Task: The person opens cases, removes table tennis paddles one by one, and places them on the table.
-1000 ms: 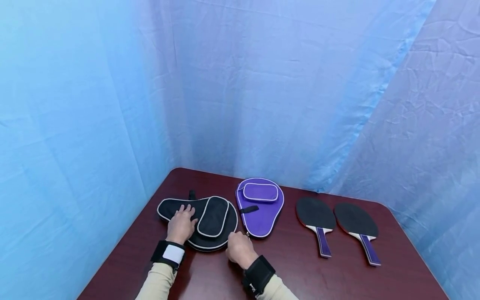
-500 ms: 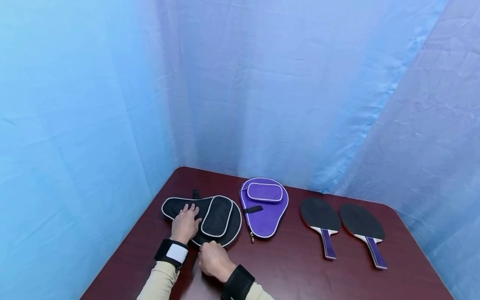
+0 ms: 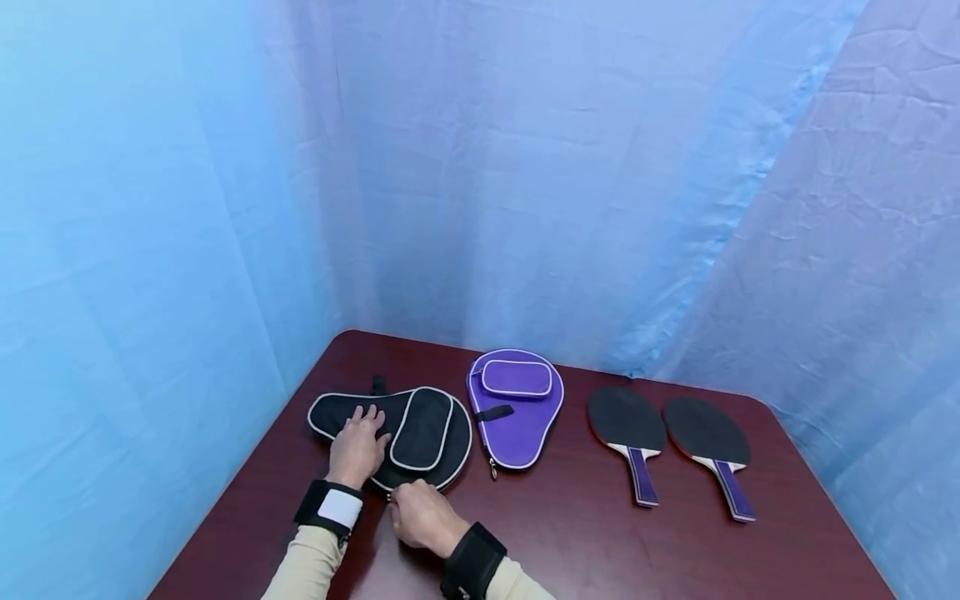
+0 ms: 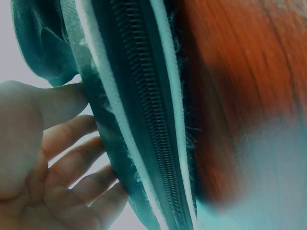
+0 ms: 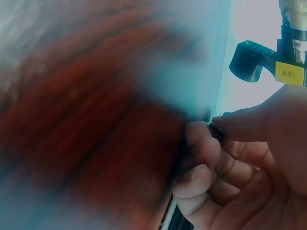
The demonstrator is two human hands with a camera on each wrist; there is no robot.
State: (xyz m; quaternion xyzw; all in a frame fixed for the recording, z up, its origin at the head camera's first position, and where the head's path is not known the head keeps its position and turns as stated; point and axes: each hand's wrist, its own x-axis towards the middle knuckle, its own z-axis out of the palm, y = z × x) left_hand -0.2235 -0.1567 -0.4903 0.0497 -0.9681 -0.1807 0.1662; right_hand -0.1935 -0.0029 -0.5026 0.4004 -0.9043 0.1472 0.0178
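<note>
A black table tennis paddle case [image 3: 386,467] with white piping and a raised pocket [image 3: 422,429] lies flat at the table's left. My left hand [image 3: 357,446] rests on its narrower part, fingers spread. In the left wrist view the fingers [image 4: 81,167] lie against the case, and a dark zipper [image 4: 148,86] runs between two white piping lines along its side. At the case's near edge, my right hand [image 3: 423,515] has curled fingers. In the right wrist view its thumb and finger pinch a small dark zipper pull [image 5: 217,131], mostly hidden by the fingers.
A purple paddle case [image 3: 517,429] with a zipper pull [image 3: 492,469] at its near end lies right of the black one. Two black-faced paddles [image 3: 627,419] with purple handles lie further right on the dark red table [image 3: 585,542]. Blue curtains [image 3: 525,167] hang behind.
My right hand has moved left along the near edge of the black case, from its right end toward my left hand. The left hand has stayed on the case. The view has shifted slightly.
</note>
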